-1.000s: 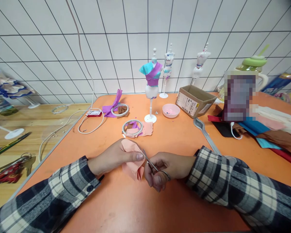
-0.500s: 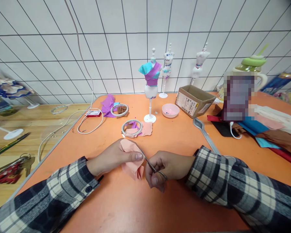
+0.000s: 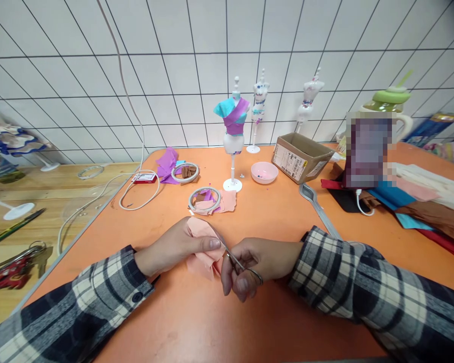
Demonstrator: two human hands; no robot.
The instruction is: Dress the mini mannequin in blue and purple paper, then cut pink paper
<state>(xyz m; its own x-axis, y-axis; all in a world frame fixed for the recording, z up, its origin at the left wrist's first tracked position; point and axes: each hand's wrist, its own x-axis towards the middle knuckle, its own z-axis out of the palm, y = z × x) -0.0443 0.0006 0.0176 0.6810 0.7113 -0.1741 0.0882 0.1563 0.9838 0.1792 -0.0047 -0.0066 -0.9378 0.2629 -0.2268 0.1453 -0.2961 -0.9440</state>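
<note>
Pinched under the thumb of my left hand (image 3: 185, 245) is a folded piece of pink crepe paper (image 3: 204, 264), its lower part hanging loose. My right hand (image 3: 245, 267) is closed round the handles of small metal scissors (image 3: 237, 261). Their blades point up and left along the paper's right edge; the tips are partly hidden by it. Beyond my hands a tape roll (image 3: 205, 201) lies on pink and purple scraps. Farther back stands a small white dress form (image 3: 233, 143) wrapped in turquoise and purple strips.
A pink bowl (image 3: 264, 173) and a cardboard box (image 3: 300, 157) sit behind, near two more dress forms. A phone (image 3: 369, 151) stands at right beside coloured paper sheets (image 3: 423, 212). A white cable (image 3: 121, 201) loops at left. Keys (image 3: 17, 267) lie on the wooden surface.
My right hand has turned slightly, its fingers shifting a little left and down with the scissors. The pink paper has moved a little. My left hand keeps its hold.
</note>
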